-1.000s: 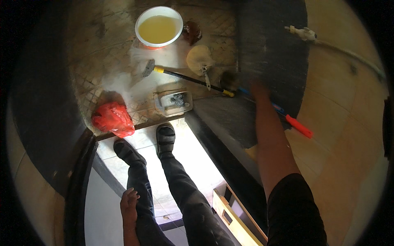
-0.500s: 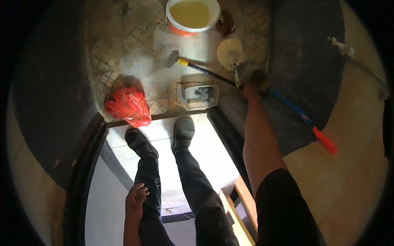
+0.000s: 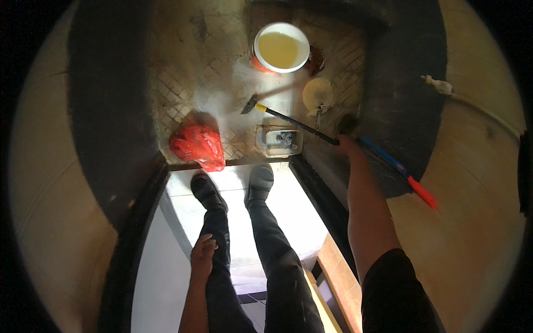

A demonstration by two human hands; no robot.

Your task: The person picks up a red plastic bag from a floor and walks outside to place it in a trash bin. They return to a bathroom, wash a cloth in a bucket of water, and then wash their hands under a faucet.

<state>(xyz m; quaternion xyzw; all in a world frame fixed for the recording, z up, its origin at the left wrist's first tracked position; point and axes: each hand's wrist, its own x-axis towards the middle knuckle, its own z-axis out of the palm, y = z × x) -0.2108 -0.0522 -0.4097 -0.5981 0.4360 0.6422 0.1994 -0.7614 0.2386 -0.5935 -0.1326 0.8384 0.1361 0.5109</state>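
My right hand (image 3: pixel 347 145) is closed around the shaft of a long-handled tool (image 3: pixel 300 124). This tool has a small grey head, a yellow collar, a black and blue shaft and a red grip end. Its head points to the far left, close to the dirty tiled floor; whether it touches is unclear. In front of my left thigh hangs my left hand (image 3: pixel 204 255), holding nothing, its fingers loosely bent and apart. Beyond the tool stands a white bucket (image 3: pixel 257 55) with yellowish liquid inside. A round yellowish, scoop-like thing with a handle (image 3: pixel 317 94) lies beyond the shaft.
A red plastic bag (image 3: pixel 199 145) sits on the floor by the doorway. Near my right shoe is a clear rectangular tub (image 3: pixel 267 150) with dark stuff in it. A reddish-brown thing (image 3: pixel 315 60) is beside the bucket. A pale hose (image 3: pixel 480 105) runs along the right wall.
The view has shifted, so the floor things appear farther right and most also lower. The tool stays in my right hand, its head a little differently turned. My left hand remains empty.
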